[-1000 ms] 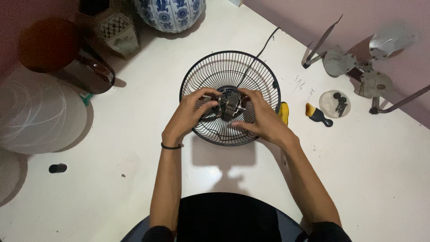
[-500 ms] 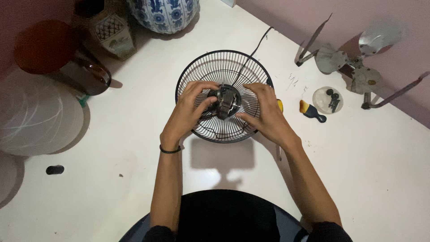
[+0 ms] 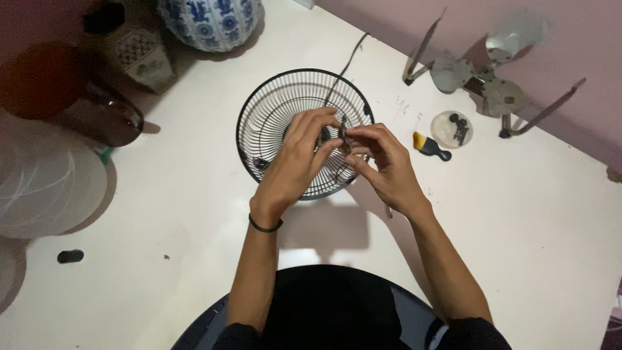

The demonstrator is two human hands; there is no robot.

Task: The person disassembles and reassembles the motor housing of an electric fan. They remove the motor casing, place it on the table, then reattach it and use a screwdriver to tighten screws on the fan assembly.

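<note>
Nearest to you, your dark lap fills the bottom of the view and both forearms reach out over the white desk [image 3: 162,214]. Your left hand [image 3: 295,159], with a black band at the wrist, is curled over the middle of the black wire fan guard [image 3: 265,116], its fingers closed on the hub; what exactly they pinch is hidden beneath them. Your right hand [image 3: 382,162] meets it from the other side, thumb and forefinger pinched shut on a small metal part at the hub [image 3: 341,135]. The guard lies flat on the desk, cupped upward, straight ahead of you, with a dark cord running away from its far rim.

By the look of it, you are working a small fastener at the centre of the guard. A steady hold with the left hand and a fine turn or pull with the right fingertips seems the care needed, since the part is small and could slip through the wires.

Just right of the guard lies a little brush [image 3: 431,146] with a black handle, then a round clear dish [image 3: 451,128] holding small dark pieces. Farther off, by the pink wall, rests a metal fan blade [image 3: 483,81]. Far left stand a brown round stool [image 3: 65,97] and a blue-and-white ceramic jar [image 3: 210,23].
</note>
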